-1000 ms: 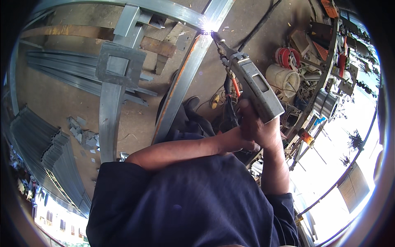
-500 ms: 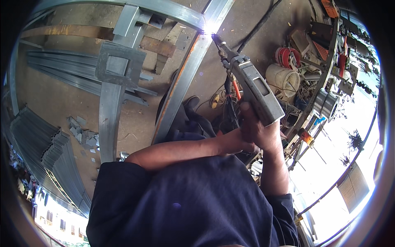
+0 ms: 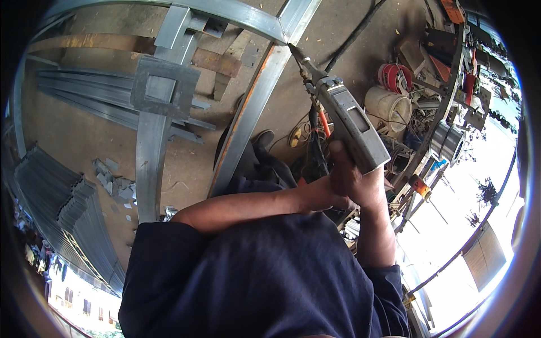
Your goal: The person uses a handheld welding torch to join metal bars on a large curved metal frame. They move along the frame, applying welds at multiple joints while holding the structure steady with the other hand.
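Note:
A grey, boxy welding gun [image 3: 359,132] is gripped at its rear end by my right hand [image 3: 359,183]. Its narrow dark nozzle slants up and left, the tip at or very close to a corner joint of galvanized steel tubes. One tube [image 3: 252,115] runs down from that corner with a rusty strip along its side; another tube [image 3: 239,16] goes off to the left. My left arm crosses in front of my body, bringing my left hand [image 3: 329,194] beside my right wrist, its fingers mostly hidden. No arc glow shows at the joint.
Left of the joint stands an upright tube with a square plate [image 3: 138,87]. Stacked metal profiles [image 3: 51,197] and scraps [image 3: 115,183] lie on the floor. At right are a white bucket [image 3: 389,107], a red bucket [image 3: 393,78] and a cluttered rack. A black cable [image 3: 355,36] crosses the floor.
The bright arc at the corner joint has gone out, leaving the nozzle and seam plainly visible. Both hands and the welding gun have hardly moved.

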Motion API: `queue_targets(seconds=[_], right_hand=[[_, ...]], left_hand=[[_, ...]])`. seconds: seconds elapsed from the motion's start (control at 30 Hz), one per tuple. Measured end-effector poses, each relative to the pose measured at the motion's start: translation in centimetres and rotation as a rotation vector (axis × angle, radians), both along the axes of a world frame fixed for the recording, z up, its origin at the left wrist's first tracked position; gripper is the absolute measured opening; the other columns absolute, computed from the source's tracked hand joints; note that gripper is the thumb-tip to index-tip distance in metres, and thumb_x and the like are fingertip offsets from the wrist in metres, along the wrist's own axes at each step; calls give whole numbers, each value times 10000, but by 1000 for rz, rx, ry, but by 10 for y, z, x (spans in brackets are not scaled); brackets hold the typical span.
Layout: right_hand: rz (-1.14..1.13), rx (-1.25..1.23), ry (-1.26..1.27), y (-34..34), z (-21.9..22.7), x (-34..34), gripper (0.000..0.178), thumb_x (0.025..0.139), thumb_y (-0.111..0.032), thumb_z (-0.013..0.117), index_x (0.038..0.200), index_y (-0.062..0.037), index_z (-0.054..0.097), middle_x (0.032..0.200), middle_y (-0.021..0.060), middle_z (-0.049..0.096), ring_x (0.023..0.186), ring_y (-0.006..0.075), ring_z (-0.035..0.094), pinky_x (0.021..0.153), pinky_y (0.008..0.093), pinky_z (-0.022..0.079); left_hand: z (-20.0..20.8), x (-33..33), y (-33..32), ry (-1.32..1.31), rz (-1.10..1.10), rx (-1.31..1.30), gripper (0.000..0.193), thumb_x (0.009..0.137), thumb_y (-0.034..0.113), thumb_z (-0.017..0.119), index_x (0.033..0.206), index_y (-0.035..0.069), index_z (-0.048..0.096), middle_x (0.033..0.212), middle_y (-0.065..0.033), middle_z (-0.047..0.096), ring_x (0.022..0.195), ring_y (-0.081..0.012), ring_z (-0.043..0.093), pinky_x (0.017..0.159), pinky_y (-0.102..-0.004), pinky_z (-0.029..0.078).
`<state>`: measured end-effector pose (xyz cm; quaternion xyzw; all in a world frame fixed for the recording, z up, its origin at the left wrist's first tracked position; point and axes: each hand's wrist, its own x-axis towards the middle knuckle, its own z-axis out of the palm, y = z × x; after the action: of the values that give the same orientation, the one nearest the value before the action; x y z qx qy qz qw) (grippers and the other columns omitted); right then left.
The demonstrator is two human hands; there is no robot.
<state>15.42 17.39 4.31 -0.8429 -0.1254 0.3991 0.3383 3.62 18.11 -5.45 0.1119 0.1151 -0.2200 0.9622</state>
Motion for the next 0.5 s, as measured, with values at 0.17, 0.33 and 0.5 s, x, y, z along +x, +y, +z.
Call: queue_targets(seconds=[0.17, 0.33, 0.5], right_hand=[[5, 1, -5, 0, -1, 0, 447, 952, -217, 738, 1287, 10, 546, 1037, 105, 669, 937, 176, 629, 804, 330, 486], [10, 2, -14, 0, 0, 0, 414, 955, -219, 735, 1255, 7, 562, 1000, 96, 668, 898, 167, 628, 771, 325, 485], [17, 4, -18, 0, 0, 0, 381, 958, -221, 732, 1223, 5, 578, 963, 86, 668, 859, 159, 627, 737, 320, 484]], left_hand=[[3, 2, 5, -13, -6, 65, 461, 808, 63, 836, 1225, 18, 642, 1125, -73, 710, 1058, -143, 644, 922, -330, 534], [5, 2, 7, -15, 4, 71, 464, 807, 85, 840, 1221, 13, 643, 1123, -74, 712, 1056, -139, 641, 922, -330, 530], [8, 4, 9, -24, 7, 93, 459, 810, 82, 829, 1222, 14, 640, 1124, -75, 706, 1056, -141, 637, 923, -333, 526]])
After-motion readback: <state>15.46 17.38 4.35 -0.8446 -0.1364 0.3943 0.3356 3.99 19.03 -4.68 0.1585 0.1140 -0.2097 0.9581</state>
